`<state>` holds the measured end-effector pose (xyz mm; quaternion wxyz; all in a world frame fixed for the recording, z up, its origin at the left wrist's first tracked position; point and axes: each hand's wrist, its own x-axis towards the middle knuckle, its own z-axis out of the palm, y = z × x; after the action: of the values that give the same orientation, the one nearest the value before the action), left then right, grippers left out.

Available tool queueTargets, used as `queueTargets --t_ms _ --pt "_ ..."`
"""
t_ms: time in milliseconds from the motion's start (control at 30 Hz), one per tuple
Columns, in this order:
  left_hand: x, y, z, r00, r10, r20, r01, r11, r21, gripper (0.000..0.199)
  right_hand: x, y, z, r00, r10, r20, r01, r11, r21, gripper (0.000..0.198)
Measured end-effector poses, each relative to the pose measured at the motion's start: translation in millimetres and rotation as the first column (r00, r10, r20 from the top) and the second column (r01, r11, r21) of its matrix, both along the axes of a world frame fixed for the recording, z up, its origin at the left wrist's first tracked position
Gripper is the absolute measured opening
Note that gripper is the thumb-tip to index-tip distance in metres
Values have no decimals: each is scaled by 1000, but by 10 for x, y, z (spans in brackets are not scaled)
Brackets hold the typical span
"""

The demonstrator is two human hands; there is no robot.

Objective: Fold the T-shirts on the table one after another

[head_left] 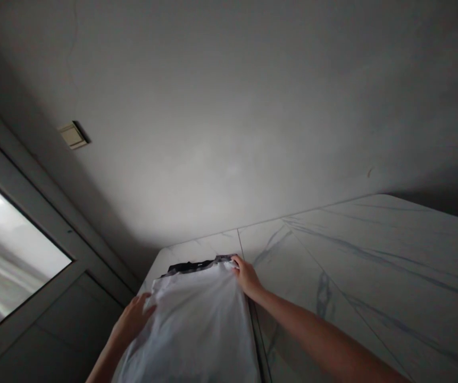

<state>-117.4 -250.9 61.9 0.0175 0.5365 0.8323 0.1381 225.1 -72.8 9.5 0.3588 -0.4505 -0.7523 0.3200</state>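
A white piece of clothing or cloth (197,324) lies spread on the marble-patterned table, running down out of the bottom of the view. Dark grey and black fabric (191,267) shows along its far edge; the kind of garment cannot be made out. My right hand (247,276) is closed on the far right corner, thumb and fingers pinching the fabric. At the left edge, near the other far corner, my left hand (133,319) rests against the white cloth with thumb and fingers apart.
The pale table (356,266) with grey veins meets a plain wall (229,133) at the back. A light switch (73,135) is on that wall at left. A framed door or window with a glass pane (5,244) stands close on the left.
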Motion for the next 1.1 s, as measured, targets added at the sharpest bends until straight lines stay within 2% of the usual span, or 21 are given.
queueTargets --t_ms 100,233,400,500,600,700,767,833,900,933,967,1000,1033,1100 --pt "134 339 125 992 -73 -100 73 997 -1 42 8 65 80 999 9 35 -9 1000 -13 34" --pt "283 630 175 987 -40 -157 33 999 -43 42 31 14 239 970 -54 237 42 998 52 36" --pt "328 652 195 980 50 -192 -62 997 -56 28 104 -60 346 906 -115 406 -2 961 277 33" --pt "326 610 223 971 60 -233 -66 998 -17 18 121 -23 375 906 -117 408 -31 941 338 23" --pt "259 553 240 980 5 -199 10 997 78 13 111 -20 421 936 -79 343 -69 915 398 17" --pt "96 411 246 987 -160 -35 163 957 239 16 128 -145 473 964 63 257 -175 880 442 16" --pt "-37 244 253 956 -250 152 199 937 287 26 172 -294 491 954 187 233 -274 857 436 16" --pt "-155 50 273 889 -271 369 206 957 205 38 224 -452 495 907 347 240 -417 823 385 13" --pt "-229 -103 313 799 -240 551 267 963 33 46 248 -562 499 781 577 238 -624 735 266 10" --pt "-243 -141 341 760 -218 612 310 950 -47 48 238 -583 507 712 670 212 -702 685 192 13" --pt "-239 -142 370 739 -204 642 342 935 -97 49 210 -577 520 673 718 175 -739 661 130 17" --pt "-217 -103 398 743 -206 636 351 930 -108 49 163 -545 538 689 711 143 -724 684 86 22" --pt "-178 -25 420 774 -221 593 336 938 -90 48 101 -490 560 753 644 132 -655 753 65 25" --pt "-59 225 427 888 -223 403 247 969 -6 44 -55 -338 609 896 395 204 -418 905 84 21"
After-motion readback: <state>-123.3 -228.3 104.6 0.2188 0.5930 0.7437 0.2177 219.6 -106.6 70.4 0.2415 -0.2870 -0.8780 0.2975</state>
